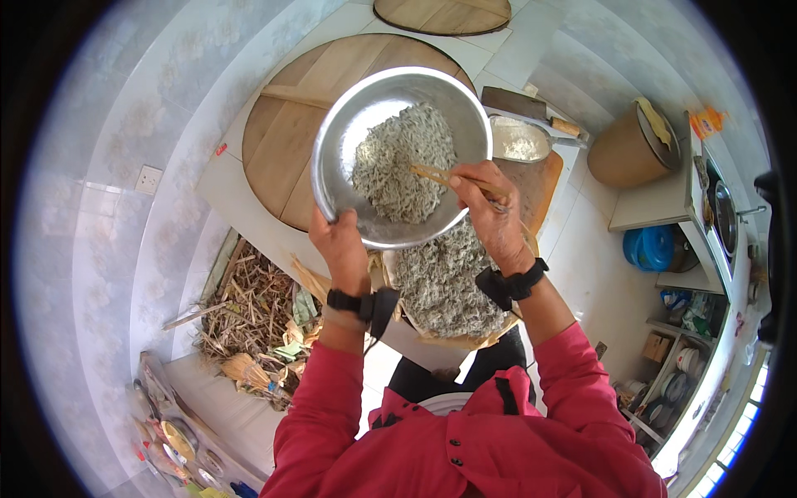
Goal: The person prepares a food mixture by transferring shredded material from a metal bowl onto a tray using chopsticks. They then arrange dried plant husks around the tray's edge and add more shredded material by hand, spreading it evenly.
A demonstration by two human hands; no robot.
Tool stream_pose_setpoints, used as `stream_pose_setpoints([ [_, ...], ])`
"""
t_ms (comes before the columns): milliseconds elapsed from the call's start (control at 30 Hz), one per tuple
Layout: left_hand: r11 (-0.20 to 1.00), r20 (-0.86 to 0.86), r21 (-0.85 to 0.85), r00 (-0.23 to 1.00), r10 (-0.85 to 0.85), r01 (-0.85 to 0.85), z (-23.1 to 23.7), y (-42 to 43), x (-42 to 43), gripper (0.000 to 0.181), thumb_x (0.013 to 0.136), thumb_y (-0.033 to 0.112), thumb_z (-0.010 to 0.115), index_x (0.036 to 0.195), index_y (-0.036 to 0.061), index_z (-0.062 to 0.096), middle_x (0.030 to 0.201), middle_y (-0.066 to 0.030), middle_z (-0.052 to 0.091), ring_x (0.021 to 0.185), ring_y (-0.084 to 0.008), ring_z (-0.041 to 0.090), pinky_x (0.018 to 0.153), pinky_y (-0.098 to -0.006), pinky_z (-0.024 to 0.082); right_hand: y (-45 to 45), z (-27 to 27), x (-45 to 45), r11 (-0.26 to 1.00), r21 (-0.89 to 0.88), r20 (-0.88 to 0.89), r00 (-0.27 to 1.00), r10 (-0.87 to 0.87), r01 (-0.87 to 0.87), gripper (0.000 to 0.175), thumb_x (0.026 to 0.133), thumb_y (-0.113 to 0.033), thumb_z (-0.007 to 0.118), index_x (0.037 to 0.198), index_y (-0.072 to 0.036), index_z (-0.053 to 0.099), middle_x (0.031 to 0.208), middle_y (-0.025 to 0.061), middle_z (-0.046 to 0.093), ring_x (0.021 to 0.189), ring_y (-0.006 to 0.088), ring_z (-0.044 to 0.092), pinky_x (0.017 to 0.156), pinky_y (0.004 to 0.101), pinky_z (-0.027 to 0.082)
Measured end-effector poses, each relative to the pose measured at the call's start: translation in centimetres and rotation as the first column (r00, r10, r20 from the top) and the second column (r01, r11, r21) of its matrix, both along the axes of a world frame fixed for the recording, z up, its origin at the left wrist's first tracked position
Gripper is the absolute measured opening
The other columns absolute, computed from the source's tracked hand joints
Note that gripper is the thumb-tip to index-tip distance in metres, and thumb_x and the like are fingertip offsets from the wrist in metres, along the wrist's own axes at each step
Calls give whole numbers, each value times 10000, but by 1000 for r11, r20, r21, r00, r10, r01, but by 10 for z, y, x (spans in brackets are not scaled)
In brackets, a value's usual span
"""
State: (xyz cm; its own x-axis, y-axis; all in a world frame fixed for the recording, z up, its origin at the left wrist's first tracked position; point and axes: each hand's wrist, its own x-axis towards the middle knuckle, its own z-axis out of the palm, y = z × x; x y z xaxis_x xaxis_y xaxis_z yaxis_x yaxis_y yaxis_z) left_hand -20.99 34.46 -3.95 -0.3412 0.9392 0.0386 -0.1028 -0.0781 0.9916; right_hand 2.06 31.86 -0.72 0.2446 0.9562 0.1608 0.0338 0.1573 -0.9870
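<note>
My left hand (341, 248) grips the near left rim of a metal bowl (389, 233), its thumb over the edge. Inside the bowl lies a mound of greyish-green, flour-coated shredded food (405, 162). Wooden chopsticks (436, 175) are held in my right hand (495, 215), and their tips reach into the mound. Below the bowl, a lined tray (476, 342) carries a thick layer of similar shredded food (448, 286). The bowl hides the far part of that layer.
Round wooden lids (283, 149) (442, 15) lie behind the bowl. A cleaver (514, 103), a scoop of white flour (520, 140) and a cutting board (545, 187) are at the right. Dry stalks (249, 305) are heaped at the left. A brown bin (626, 149) stands by a cabinet (650, 211).
</note>
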Motion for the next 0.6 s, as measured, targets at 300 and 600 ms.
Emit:
stream_pose_setpoints([
  [300, 999, -80, -21, 996, 26, -27, 46, -97, -1, 511, 882, -132, 513, 1362, -7, 638, 1094, 4, 681, 933, -71, 603, 829, -232, 486, -58, 46, 38, 997, -66, -112, 993, 28, -35, 233, 1019, -142, 689, 1179, 22, 731, 979, 83, 716, 782, 167, 694, 702, 302, 573],
  [600, 999, 26, -36, 1000, -13, 14, 66, -167, 28, 477, 837, -105, 539, 1287, -15, 669, 971, 31, 659, 848, -57, 575, 773, -230, 472, -106, 66, 73, 889, -190, -197, 903, 382, -417, 320, 1006, -226, 725, 1181, 42, 731, 993, 104, 725, 742, 175, 687, 691, 303, 575],
])
